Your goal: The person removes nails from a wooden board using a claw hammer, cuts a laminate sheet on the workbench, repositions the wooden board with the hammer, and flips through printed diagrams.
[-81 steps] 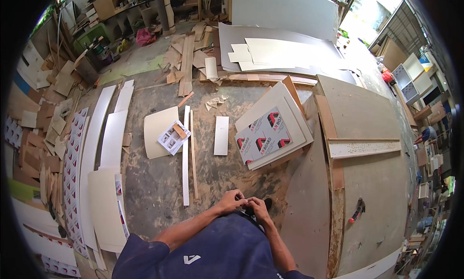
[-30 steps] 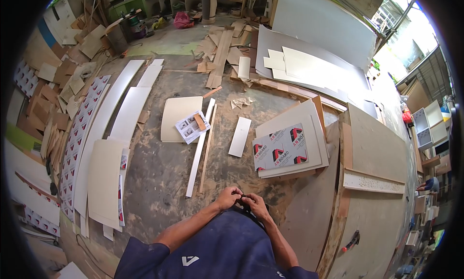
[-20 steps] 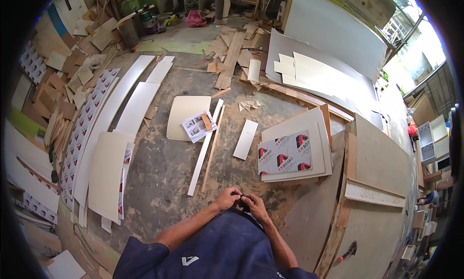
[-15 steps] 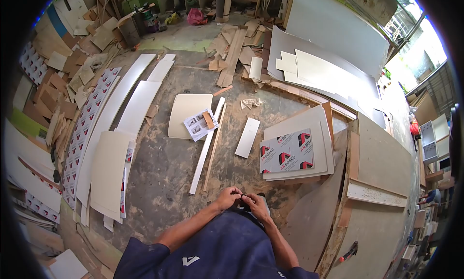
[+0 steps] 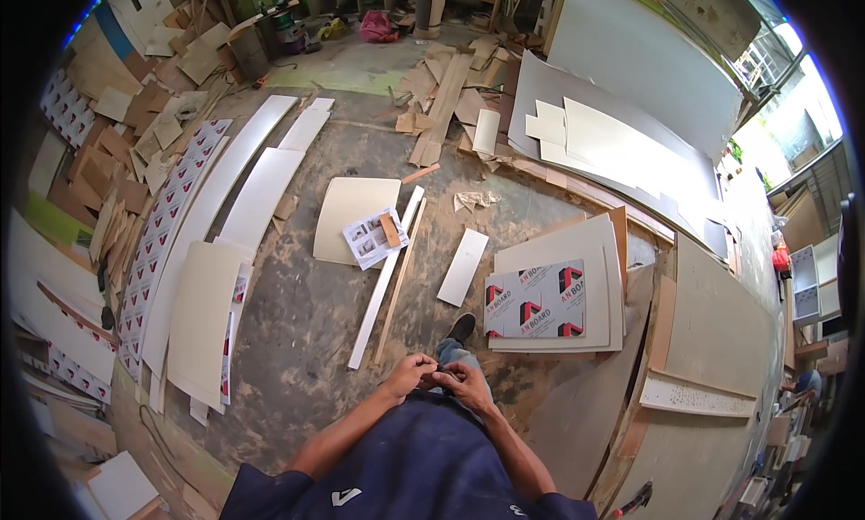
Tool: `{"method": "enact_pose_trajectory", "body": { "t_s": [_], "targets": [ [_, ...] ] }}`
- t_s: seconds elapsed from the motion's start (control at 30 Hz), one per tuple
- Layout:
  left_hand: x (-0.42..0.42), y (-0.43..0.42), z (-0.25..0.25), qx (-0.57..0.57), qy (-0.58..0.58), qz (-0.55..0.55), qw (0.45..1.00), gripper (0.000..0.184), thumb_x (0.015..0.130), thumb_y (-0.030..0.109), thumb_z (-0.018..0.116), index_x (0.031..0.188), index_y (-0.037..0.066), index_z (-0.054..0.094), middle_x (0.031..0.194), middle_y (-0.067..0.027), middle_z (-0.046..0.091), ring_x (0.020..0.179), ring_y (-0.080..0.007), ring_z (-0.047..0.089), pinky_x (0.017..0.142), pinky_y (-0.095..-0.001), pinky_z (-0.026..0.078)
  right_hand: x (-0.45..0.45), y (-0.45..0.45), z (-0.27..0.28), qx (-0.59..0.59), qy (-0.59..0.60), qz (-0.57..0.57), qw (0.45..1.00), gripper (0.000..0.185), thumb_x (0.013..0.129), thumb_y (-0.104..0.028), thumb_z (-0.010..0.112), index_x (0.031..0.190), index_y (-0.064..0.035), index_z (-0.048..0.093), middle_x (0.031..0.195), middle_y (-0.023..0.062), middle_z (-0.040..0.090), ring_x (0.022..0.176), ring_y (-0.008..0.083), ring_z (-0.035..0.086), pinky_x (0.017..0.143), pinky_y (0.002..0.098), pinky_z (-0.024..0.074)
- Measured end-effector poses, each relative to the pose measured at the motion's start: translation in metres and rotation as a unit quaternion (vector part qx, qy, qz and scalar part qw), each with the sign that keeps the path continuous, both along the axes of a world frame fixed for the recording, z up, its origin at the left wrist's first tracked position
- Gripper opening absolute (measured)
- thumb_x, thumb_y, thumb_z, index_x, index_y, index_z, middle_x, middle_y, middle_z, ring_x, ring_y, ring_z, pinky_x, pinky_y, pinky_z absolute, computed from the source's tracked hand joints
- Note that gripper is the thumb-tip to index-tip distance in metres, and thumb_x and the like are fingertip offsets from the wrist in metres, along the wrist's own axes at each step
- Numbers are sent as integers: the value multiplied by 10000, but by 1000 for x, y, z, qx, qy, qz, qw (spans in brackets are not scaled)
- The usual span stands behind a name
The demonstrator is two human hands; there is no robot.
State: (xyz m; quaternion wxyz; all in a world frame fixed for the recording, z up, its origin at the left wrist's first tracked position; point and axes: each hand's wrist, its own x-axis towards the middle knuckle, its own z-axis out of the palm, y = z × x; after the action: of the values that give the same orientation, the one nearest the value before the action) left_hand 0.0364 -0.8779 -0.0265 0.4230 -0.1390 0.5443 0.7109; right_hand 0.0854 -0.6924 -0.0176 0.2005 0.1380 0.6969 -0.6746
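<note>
My left hand (image 5: pixel 412 376) and my right hand (image 5: pixel 463 384) meet in front of my body, fingers pinched together around something small and dark that I cannot make out. Past them, a dark shoe (image 5: pixel 462 327) and a jeans leg show on the floor. Nearest beyond the hands lie a long white strip (image 5: pixel 378 290) and a thin wooden strip (image 5: pixel 396 295), side by side. A short white board (image 5: pixel 463 268) rests to their right. On a cream panel (image 5: pixel 347 205) lies a printed sheet (image 5: pixel 368 241) with a small wooden block (image 5: pixel 389 230) on top.
Right of the hands is a stack of panels topped by an AN BOARD sheet (image 5: pixel 541 304). Long white boards (image 5: pixel 257 196) lie on the left. Scrap wood (image 5: pixel 441 105) is piled at the back. A red-handled tool (image 5: pixel 635 500) sits on the right-hand panels.
My shoe and lower leg have come into view ahead of the hands. Both hands stay together, slightly lower and further left. The view has shifted a little.
</note>
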Motion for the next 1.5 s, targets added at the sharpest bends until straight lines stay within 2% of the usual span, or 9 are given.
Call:
{"method": "enact_pose_trajectory", "body": {
  "t_s": [0.1,0.47,0.73,0.83,1.0,1.07,1.2,1.4,1.5],
  "targets": [
    [-35,18,7,19,-15,28,999,185,901,184,645,1031,64,592,876,-43,628,739,-134,638,659,-274,540,-43,18,0,70,22,32,997,498,792,-377,800,1048,22,647,888,62,663,792,114,601,718,254,472],
    [-166,93,25,16,-52,51,997,291,854,226,724,1053,71,578,932,-36,604,803,-138,637,712,-317,573,-189,78,17,178,112,57,976,471,702,-349,820,960,8,653,929,157,672,897,247,654,793,353,511],
    [-214,99,-4,-46,-74,136,987,284,847,205,729,1067,92,589,941,-31,610,857,-140,621,722,-323,567,-243,59,-10,229,142,91,959,465,701,-326,788,966,19,626,942,203,637,926,374,618,814,434,502],
    [-261,75,-77,-39,-71,188,979,208,878,165,682,1044,66,605,951,-50,630,875,-141,630,731,-289,552,-318,38,-44,239,160,147,946,487,700,-327,805,992,10,609,938,189,610,891,366,618,784,431,509],
    [-259,57,-162,-158,-50,326,931,138,855,100,572,929,-2,627,924,-72,626,823,-164,604,742,-288,480,-356,23,-130,108,46,207,971,527,744,-308,821,1081,39,612,1044,176,678,952,230,684,837,319,535],
    [-287,48,-206,-177,-50,331,925,157,811,89,568,913,-12,631,887,-78,631,793,-165,598,723,-285,475,-392,22,-218,6,-61,139,988,563,738,-325,823,1097,48,603,1037,170,687,948,223,680,833,327,535],
    [-319,38,-328,-310,-11,367,877,191,763,116,589,884,-20,648,798,-92,639,729,-171,613,682,-297,486,-528,-13,-398,120,-85,127,981,620,758,-386,790,1147,52,587,1026,159,687,954,224,673,821,333,533],
    [-369,24,-320,-346,137,204,905,162,772,110,608,851,-28,641,718,-115,656,619,-197,635,603,-327,496,-655,-77,-570,220,-24,180,959,900,671,-516,815,1286,45,473,1215,220,603,1129,322,596,983,408,458],
    [-406,8,-331,-388,146,208,886,299,823,299,620,852,6,672,640,-86,621,547,-179,606,509,-336,482,-702,-121,-637,285,-3,211,935,1061,662,-537,812,1407,41,326,1347,246,495,1266,365,468,1052,439,399]
  ]
}}
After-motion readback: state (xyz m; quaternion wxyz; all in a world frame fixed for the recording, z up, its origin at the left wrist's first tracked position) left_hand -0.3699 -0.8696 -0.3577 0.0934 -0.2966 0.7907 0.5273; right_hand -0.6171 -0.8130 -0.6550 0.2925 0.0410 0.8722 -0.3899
